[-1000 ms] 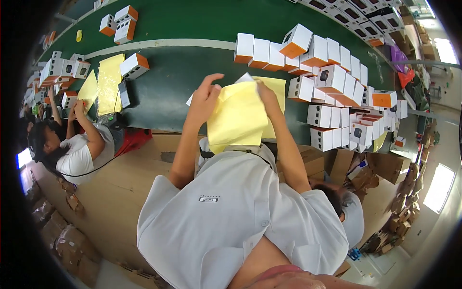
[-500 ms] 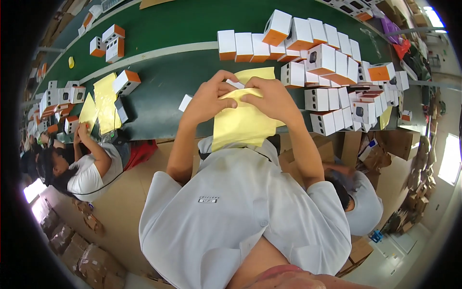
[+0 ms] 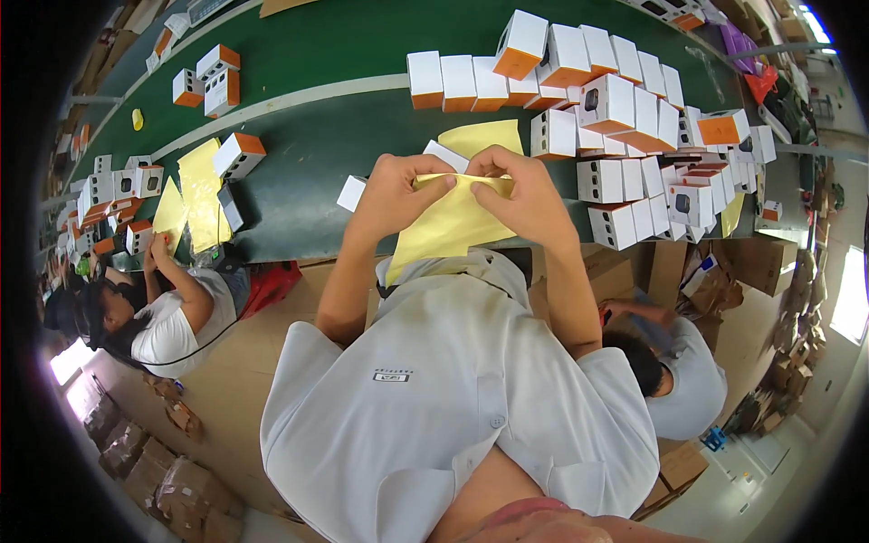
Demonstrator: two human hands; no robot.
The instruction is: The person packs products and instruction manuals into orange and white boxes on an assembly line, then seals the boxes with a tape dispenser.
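A yellow sheet [image 3: 453, 222] hangs between my hands at the table's near edge, its lower part reaching over my shirt front. My left hand [image 3: 391, 195] pinches its top edge between thumb and bent fingers. At the same edge, a little to the right, my right hand [image 3: 523, 195] pinches it too. Just beyond my fingers lies a white box [image 3: 447, 156], partly hidden by them. Another yellow sheet [image 3: 480, 137] lies flat behind it. A small white box [image 3: 351, 193] sits beside my left wrist.
Stacked white and orange boxes [image 3: 620, 118] fill the table's right side. At left, a co-worker [image 3: 172, 317] handles a yellow sheet near more yellow sheets [image 3: 201, 195] and a box [image 3: 239, 156]. Another person [image 3: 674, 371] bends low at right beside cardboard cartons [image 3: 760, 267].
My hands have drawn slightly apart along the sheet's top edge, and its lower part has swung left. More of the white box beyond my fingers shows now.
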